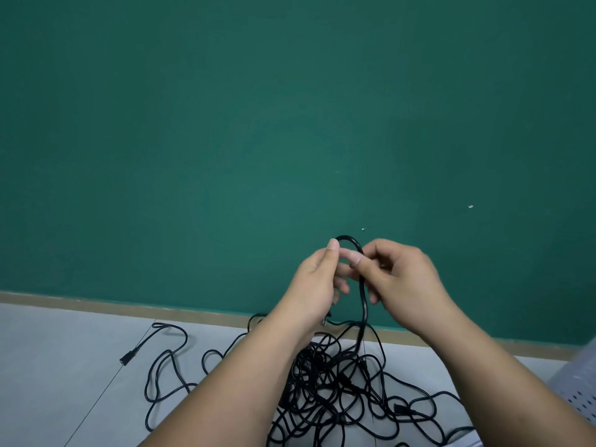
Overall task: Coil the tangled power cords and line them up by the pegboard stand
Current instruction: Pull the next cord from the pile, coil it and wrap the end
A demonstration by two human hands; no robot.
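1st coil was under way: left hand (317, 279) & right hand (403, 275) each pinched one black power cord (364, 301), looped above the tangle (338, 388) on the floor (64, 366) (pegboard stand (577, 385) far right). Next move prob. needed slack pulled free w/o tightening knots

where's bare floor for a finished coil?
Best: grey floor at left, between the baseboard and the stray cord. A thin strip also shows between the right forearm and the pegboard stand. Crowded: centre, the tangle below the left hand and right hand gripping the raised cord.
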